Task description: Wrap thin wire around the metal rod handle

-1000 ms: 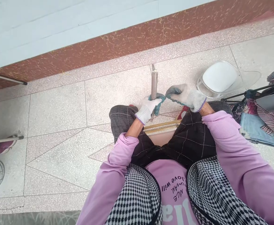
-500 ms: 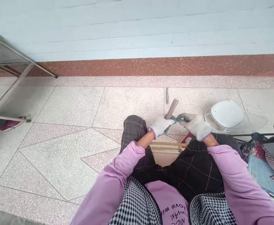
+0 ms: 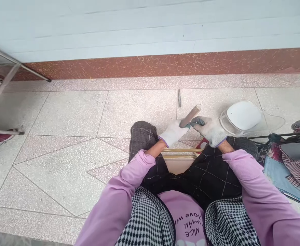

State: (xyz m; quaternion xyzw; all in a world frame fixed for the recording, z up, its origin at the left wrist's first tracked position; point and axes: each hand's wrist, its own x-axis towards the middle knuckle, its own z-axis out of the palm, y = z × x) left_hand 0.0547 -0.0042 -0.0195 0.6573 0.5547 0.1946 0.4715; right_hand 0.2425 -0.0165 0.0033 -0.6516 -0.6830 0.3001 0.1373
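My left hand, in a white glove, is closed round the lower end of a short brown stick that points up and to the right. My right hand, gloved the same way, is closed and meets the left one at the stick's base; its dark green fingertips pinch there, and what they hold is too small to make out. Both hands hover above my knees in dark checked trousers. Two thin pale rods lie across beneath my hands.
A clear face shield with a white pad lies on the terrazzo floor to the right. Folded cloth and denim sit at the far right. A metal frame leg stands at the left. A small dark piece lies on the floor ahead.
The stick has tipped from upright to leaning right. A teal strand stretched between my hands a second ago no longer shows, and my hands have drawn together. The view has shifted.
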